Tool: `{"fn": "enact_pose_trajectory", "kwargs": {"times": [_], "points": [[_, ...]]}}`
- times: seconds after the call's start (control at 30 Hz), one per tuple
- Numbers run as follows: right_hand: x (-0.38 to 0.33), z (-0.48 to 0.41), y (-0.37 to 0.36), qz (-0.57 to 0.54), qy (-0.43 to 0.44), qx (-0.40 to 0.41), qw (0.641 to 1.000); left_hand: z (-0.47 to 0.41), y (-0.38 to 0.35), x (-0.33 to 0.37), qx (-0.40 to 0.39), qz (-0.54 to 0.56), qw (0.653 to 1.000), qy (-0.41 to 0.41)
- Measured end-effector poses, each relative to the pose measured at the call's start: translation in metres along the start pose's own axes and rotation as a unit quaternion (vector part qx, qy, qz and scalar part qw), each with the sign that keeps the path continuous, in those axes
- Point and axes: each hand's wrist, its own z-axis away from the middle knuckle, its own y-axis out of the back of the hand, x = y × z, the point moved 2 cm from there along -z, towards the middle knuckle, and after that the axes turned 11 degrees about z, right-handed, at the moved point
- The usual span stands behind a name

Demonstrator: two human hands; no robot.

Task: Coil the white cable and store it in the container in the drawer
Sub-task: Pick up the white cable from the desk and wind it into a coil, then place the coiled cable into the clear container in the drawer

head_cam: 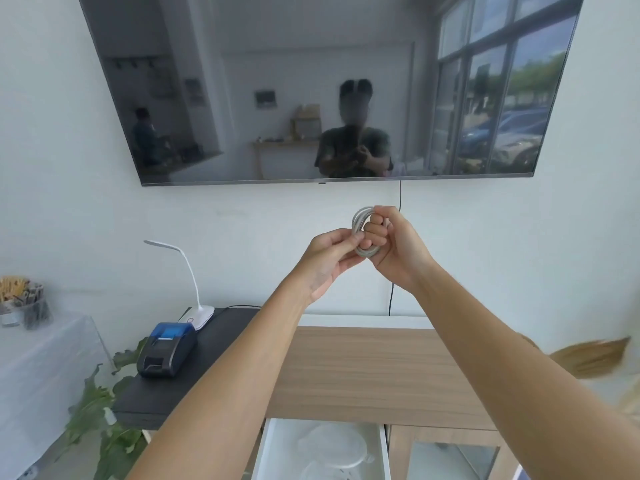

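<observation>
head | white cable (362,230): small multi-loop coil | left hand (332,258) pinching it | right hand (391,244) gripping it

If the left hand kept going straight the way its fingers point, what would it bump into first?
Probably the right hand. The left hand points right and slightly up, its fingers already pinching the white cable coiled around the right hand's fingers, so it has almost no room. Depth is hard to judge.

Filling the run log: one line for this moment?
left hand: pinching white cable | right hand: gripping coil | drawer: open | container: empty

Wall television (329,84) above wooden cabinet (374,368)
</observation>
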Motion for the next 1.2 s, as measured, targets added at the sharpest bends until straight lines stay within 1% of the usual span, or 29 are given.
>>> {"fn": "enact_pose_trajectory", "kwargs": {"times": [0.1,0.2,0.27,0.37,0.47,0.57,0.6,0.67,0.73,0.83,0.9,1.03,1.13,1.2], "points": [[0.015,-0.002,0.009,0.066,-0.021,-0.023,0.997,0.003,0.012,-0.010,0.028,-0.050,0.998,0.020],[0.029,0.000,0.019,0.176,-0.046,-0.066,0.981,0.010,0.031,-0.022,0.068,-0.099,0.992,0.035],[0.041,0.003,0.029,0.214,-0.072,-0.061,0.972,0.016,0.044,-0.033,0.090,-0.104,0.989,0.053],[0.059,0.005,0.039,0.254,-0.096,-0.051,0.961,0.024,0.060,-0.055,0.097,-0.055,0.990,0.086],[0.082,0.008,0.049,0.282,-0.131,-0.004,0.951,0.034,0.070,-0.080,0.115,0.004,0.987,0.113],[0.105,0.014,0.065,0.399,-0.157,0.013,0.903,0.044,0.080,-0.104,0.141,0.060,0.979,0.137],[0.115,0.017,0.071,0.402,-0.167,0.012,0.900,0.048,0.083,-0.112,0.141,0.079,0.975,0.149],[0.136,0.025,0.079,0.362,-0.191,0.011,0.912,0.057,0.088,-0.127,0.132,0.116,0.966,0.188],[0.160,0.032,0.085,0.338,-0.212,0.013,0.917,0.068,0.096,-0.143,0.129,0.144,0.954,0.230],[0.197,0.046,0.096,0.306,-0.240,0.028,0.921,0.087,0.115,-0.170,0.133,0.162,0.938,0.276],[0.224,0.056,0.106,0.276,-0.276,0.038,0.920,0.103,0.130,-0.191,0.139,0.169,0.928,0.301],[0.287,0.083,0.121,0.267,-0.363,0.053,0.891,0.141,0.168,-0.245,0.182,0.166,0.906,0.344],[0.334,0.104,0.130,0.258,-0.408,0.106,0.869,0.163,0.194,-0.286,0.228,0.149,0.881,0.388],[0.364,0.116,0.135,0.279,-0.437,0.140,0.844,0.176,0.207,-0.313,0.254,0.142,0.863,0.413]]}}
